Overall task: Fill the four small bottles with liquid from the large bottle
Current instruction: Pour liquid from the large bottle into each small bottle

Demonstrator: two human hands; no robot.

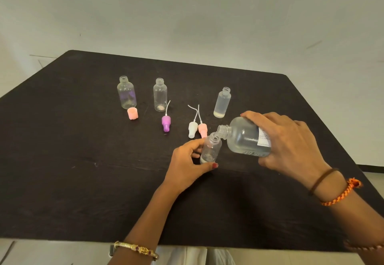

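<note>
On the dark table (83, 161) we count four small bottles and three sprayer tops. Our right hand (291, 146) grips the clear large bottle (243, 138), tilted; our left hand (187, 161) grips one small bottle (211, 150).

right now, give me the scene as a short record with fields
left hand: left hand grips small bottle upright on table
right hand: right hand holds large bottle tilted, mouth over the small bottle's mouth
filled: frosted bottle looks full
empty: two clear bottles, uncapped
loose parts: peach cap, purple, white and pink spray tops
</note>
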